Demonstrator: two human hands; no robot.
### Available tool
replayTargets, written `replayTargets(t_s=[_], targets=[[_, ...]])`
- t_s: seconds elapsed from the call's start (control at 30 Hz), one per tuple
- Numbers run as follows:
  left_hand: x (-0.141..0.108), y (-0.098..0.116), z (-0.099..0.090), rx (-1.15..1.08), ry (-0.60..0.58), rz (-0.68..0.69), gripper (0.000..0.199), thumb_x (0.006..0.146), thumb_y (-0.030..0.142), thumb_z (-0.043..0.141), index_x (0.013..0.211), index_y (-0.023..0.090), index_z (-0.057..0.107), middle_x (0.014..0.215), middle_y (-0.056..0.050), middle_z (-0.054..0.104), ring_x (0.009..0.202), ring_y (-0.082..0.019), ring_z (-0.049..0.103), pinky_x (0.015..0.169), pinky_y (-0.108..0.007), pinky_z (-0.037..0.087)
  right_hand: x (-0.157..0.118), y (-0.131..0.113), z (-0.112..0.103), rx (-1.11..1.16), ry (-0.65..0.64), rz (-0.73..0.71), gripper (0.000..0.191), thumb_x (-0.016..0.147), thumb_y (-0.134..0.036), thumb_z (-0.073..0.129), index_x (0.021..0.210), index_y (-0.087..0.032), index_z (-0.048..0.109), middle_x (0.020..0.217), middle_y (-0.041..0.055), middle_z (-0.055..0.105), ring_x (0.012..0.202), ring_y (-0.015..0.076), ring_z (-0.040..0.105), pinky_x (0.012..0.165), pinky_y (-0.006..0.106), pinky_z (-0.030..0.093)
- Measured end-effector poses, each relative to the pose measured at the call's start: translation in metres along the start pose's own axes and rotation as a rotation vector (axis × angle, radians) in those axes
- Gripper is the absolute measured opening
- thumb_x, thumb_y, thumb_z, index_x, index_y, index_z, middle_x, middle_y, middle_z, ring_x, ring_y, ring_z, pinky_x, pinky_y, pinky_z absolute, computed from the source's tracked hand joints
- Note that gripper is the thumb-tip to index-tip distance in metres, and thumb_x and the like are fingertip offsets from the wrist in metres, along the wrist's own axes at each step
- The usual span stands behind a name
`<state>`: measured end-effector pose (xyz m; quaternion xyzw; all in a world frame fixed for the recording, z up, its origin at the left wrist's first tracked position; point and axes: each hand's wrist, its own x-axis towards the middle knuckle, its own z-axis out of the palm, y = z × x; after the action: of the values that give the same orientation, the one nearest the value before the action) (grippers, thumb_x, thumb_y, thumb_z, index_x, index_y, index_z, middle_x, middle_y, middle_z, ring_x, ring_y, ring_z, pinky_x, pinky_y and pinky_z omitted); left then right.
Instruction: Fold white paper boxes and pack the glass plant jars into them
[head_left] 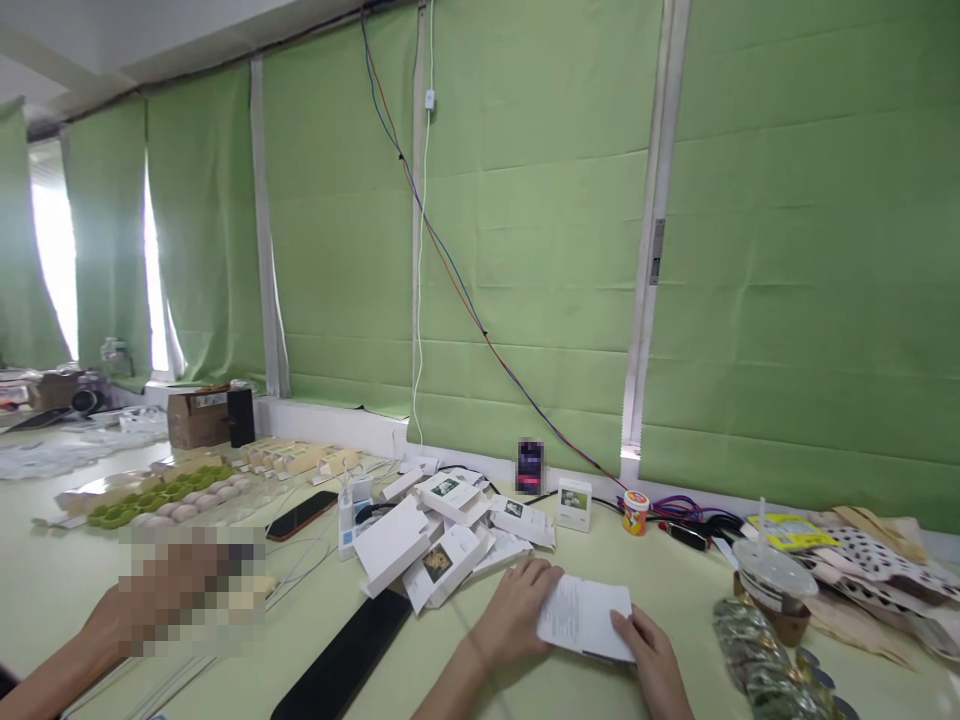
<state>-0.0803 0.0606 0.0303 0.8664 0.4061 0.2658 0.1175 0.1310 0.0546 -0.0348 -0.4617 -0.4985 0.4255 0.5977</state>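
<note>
The item under examination is a white carton (585,618), found at the near edge of the table (679,585), slightly right of centre and on the near side of the heap of small boxes (442,535), clear of the heap. Grip: both hands are engaged on it. The left hand (523,610) grasps the left end, its fingers reaching over toward the far left corner; the right hand (651,655) grasps the right end, thumb laid on the upper face. Fingers beneath are hidden, so the firmness of hold cannot be told. Handling, by judgement: thin folded card, light, stiff along its creases but easily dented in mid-panel; the smooth surface may slide a little under dry fingers. Whether it has contents cannot be determined. It is best taken by the two short ends or along the creased edges, with light pressure, keeping off the middle of the panel. Orientation: the long axis runs left to right, the right end lying slightly nearer than the left. The broad printed face is turned upward and toward the wearer, with grey text showing on its left portion, too small to read. On the far side, a small box (574,504) with a picture panel stands upright, well apart from the hands.
</note>
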Motion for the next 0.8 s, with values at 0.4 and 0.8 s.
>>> replayTargets(t_s=[0.4,0.8], targets=[[0.004,-0.037,-0.022,0.09,0.234,-0.235,0.071,0.057,0.028,0.07,0.124,0.024,0.046,0.126,-0.011,0.051,0.12,-0.035,0.04,0.098,-0.048,0.032,0.02,0.026,-0.031,-0.331,0.213,0.036,0.033,0.066,-0.054,0.052,0.058,-0.022,0.049,0.053,-0.0031,0.048,0.055,0.0179,0.048,0.052,0.028,0.038],[0.011,0.013,0.036,-1.971,0.253,-0.502,0.059,0.076,0.062,0.058,0.106,0.012,0.051,0.086,-0.009,0.065,0.08,-0.023,0.064,0.073,-0.036,0.052,-0.024,0.004,0.025,-0.748,0.118,-0.851,0.028,0.091,-0.03,0.042,0.108,-0.027,0.064,0.096,0.0088,0.061,0.086,0.0239,0.057,0.079,0.04,0.043]])
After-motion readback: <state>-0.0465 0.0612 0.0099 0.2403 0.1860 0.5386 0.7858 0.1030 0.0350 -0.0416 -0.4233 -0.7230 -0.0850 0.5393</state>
